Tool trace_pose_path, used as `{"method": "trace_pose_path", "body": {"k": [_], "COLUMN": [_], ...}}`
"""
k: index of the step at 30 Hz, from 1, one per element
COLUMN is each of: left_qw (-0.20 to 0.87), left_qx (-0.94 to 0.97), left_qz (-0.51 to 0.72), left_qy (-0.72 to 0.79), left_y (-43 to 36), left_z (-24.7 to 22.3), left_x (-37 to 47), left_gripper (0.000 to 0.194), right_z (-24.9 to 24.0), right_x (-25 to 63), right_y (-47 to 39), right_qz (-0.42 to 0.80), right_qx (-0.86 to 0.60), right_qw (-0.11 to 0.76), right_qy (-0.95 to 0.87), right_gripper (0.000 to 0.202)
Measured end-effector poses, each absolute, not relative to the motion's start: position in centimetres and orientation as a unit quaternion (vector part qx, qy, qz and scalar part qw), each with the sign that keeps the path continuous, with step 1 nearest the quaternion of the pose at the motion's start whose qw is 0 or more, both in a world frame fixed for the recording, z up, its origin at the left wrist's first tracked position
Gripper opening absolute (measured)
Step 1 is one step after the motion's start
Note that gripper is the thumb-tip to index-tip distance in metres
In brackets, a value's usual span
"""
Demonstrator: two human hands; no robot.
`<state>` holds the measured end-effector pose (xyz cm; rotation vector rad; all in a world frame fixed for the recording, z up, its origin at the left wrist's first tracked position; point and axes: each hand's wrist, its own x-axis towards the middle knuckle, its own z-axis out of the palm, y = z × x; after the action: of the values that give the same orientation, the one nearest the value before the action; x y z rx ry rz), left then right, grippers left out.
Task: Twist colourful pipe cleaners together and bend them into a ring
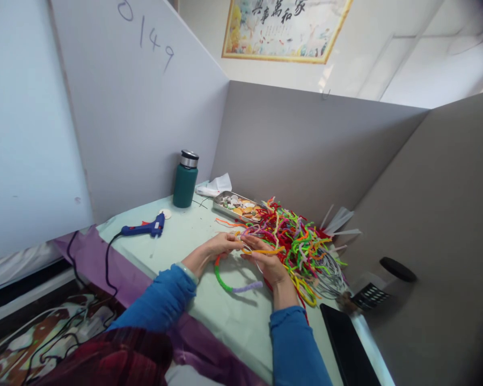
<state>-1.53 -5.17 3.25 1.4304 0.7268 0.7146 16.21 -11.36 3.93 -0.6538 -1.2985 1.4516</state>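
Observation:
My left hand [222, 245] is closed in a pinch at the upper end of a curved piece wrapped in coloured pipe cleaner. This curved piece [224, 286] runs from orange-red through green to a pale purple end, hanging over the table. Close beside it, my right hand [269, 264] has its fingers bent round an orange pipe cleaner [270, 250], which sticks out to the right past the fingers. A thin white strand passes between the two hands. Fingertips partly hide where the strand and the orange pipe cleaner meet.
A big heap of coloured pipe cleaners [293, 236] lies right of my hands. Behind are a metal tray [233, 210] of small pieces and a green bottle [185, 182]. At left rests a blue glue gun [143, 228] with its cord. Grey partitions [298, 145] enclose the table.

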Motion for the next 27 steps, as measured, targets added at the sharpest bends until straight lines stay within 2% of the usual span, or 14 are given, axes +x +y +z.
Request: {"method": "trace_pose_path", "body": {"k": [4,8,16,27], "left_qw": [0.616,0.601,0.534,0.422], "left_qx": [0.629,0.622,0.638,0.71], "left_qz": [0.337,0.359,0.418,0.445], "left_qy": [0.333,0.35,0.364,0.347], "left_y": [-4.9,-4.8,-4.4,-4.4], "left_z": [2.9,2.7,2.4,2.3], "left_x": [-1.4,-1.2,-0.8,-0.7], "left_gripper": [0.04,0.04,0.041,0.032], "right_z": [3.8,2.7,1.6,2.0], "right_x": [16.6,17.1,16.4,15.8], "right_y": [-11.1,-10.2,-9.5,-9.7], "right_qz": [0.623,0.626,0.624,0.573], "right_qx": [-0.26,-0.275,-0.348,-0.342], "right_qw": [0.522,0.534,0.46,0.532], "right_qy": [-0.521,-0.497,-0.527,-0.52], "right_gripper": [0.045,0.038,0.045,0.034]}}
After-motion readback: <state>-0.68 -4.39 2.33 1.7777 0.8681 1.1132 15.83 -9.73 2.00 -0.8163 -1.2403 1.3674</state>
